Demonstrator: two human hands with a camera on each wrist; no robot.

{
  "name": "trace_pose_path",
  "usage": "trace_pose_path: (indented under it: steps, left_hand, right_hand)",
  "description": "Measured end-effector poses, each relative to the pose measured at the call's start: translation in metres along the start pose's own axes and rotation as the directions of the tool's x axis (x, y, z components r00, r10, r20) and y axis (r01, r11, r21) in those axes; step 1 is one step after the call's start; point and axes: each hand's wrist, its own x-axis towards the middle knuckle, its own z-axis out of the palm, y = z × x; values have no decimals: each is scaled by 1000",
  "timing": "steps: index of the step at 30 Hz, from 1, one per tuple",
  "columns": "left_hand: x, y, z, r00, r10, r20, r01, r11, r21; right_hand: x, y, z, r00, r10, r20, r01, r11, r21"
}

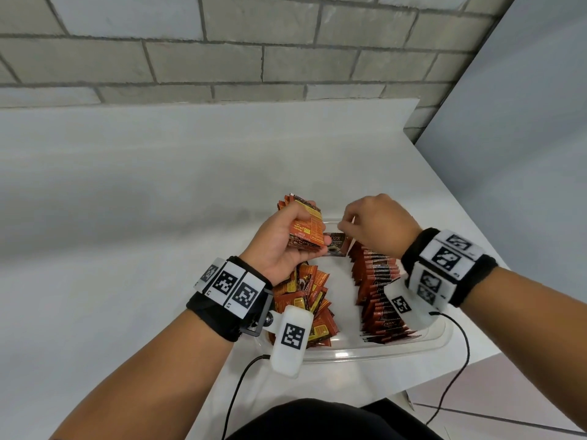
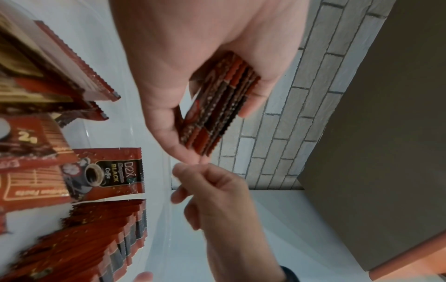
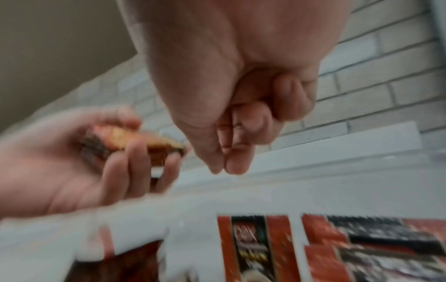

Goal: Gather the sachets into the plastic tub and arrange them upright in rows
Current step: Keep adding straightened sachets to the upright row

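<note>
Now the left hand (image 1: 287, 246) clamps a stack of sachets (image 1: 306, 227) as a supply, while the right hand (image 1: 378, 223), fingers curled and seemingly empty, hovers beside it above the tub (image 1: 365, 352), likely to draw one for the row (image 1: 378, 290) below.

A white tabletop (image 1: 133, 192) fills the middle of the room, its far edge against a grey brick wall (image 1: 222, 49) at twelve o'clock. A plain grey panel (image 1: 524, 128) stands at two o'clock, tiled floor (image 1: 495, 417) at five.
</note>
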Motion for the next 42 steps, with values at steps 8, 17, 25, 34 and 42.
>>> trace_pose_path:
  steps: [8,17,25,34,42]
  left_hand:
    - [-5,-6,10,985,-28,172,5,991,132]
    - [-6,-7,8,976,1,217,-20,996,85]
    - [-4,-5,10,990,72,120,-64,995,-73]
    - [-3,-3,4,987,133,89,-138,988,62]
    - [-4,-6,9,982,129,137,-153,971,182]
  right_hand:
    - [-27,-2,-28,1000,7,-2,-4,831,556]
    - [-41,9,-29,993,81,-91,15,655,756]
    - [-51,2,-15,892,-55,-449,268,864,426]
    - [-50,0,-13,946,-132,-295,247,885,396]
    - [-29,-9,-27,974,-161,-160,206,926,317]
